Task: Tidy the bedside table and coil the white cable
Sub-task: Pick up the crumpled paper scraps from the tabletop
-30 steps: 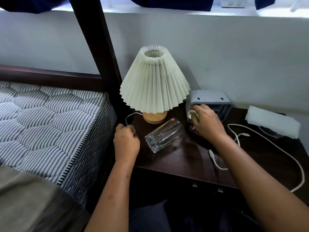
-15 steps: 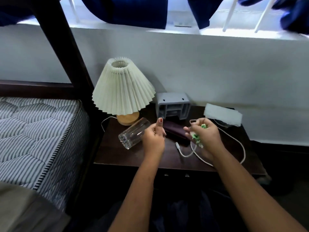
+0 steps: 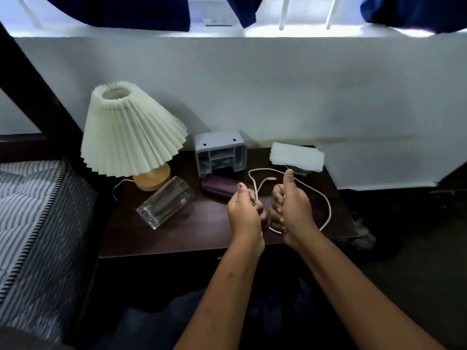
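The white cable (image 3: pixel 326 198) loops across the right half of the dark bedside table (image 3: pixel 192 231). My left hand (image 3: pixel 243 213) is closed around one stretch of it, with a small green bit showing in the fist. My right hand (image 3: pixel 290 205) grips another stretch close beside it, thumb raised. One cable end with a plug (image 3: pixel 270 179) lies just behind my hands. A clear glass tumbler (image 3: pixel 165 202) lies on its side left of my hands.
A pleated cream lamp (image 3: pixel 131 137) on a wooden base stands at the back left. Behind my hands are a grey plastic organiser (image 3: pixel 219 152), a dark purple case (image 3: pixel 219 189) and a white folded cloth (image 3: pixel 297 156). A striped mattress (image 3: pixel 30 223) borders the table's left.
My left hand has come across from the table's left edge to meet the right hand over the cable. The right hand left the grey organiser. Both now hold the cable.
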Motion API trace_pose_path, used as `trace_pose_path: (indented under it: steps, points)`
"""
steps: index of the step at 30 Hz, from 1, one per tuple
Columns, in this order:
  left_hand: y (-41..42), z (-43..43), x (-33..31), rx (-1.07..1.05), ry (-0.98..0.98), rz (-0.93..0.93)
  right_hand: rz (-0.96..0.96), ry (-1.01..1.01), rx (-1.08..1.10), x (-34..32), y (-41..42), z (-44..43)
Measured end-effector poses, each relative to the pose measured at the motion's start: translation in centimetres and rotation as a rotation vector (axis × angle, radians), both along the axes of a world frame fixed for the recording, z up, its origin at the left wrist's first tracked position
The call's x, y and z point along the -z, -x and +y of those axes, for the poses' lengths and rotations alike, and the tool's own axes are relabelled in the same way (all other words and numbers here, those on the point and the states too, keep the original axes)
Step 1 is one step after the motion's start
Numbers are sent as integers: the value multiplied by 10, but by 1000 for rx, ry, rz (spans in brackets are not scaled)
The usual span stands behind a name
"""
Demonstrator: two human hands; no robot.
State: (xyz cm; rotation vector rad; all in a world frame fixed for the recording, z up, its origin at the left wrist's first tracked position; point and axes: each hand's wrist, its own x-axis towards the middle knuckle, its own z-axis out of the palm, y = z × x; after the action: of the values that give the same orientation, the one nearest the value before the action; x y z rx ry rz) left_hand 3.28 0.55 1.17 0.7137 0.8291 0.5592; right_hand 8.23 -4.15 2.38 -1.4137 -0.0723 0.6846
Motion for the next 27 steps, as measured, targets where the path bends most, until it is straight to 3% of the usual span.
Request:
trace_pose_path:
  steps: [7,12,15,18,21,27]
  points:
    - [-31,-2,6,-231,32,35,70,-151,215,10,-20,5]
    - [-53,-7,14,-337,64,-65,139,-267,346,13,-27,-1]
    - [-65,-21,15,-161,-79,-64,148,-286,268,12,-29,-11]
    - [-76,-47,15,125,-330,-45,-5,-157,170,17,-40,-33]
    - [-80,-49,19,107,-531,49,-83,-54,93,21,-37,-38]
    - [-116,-80,22,123,-441,10,-109,-54,299,30,-67,-66]
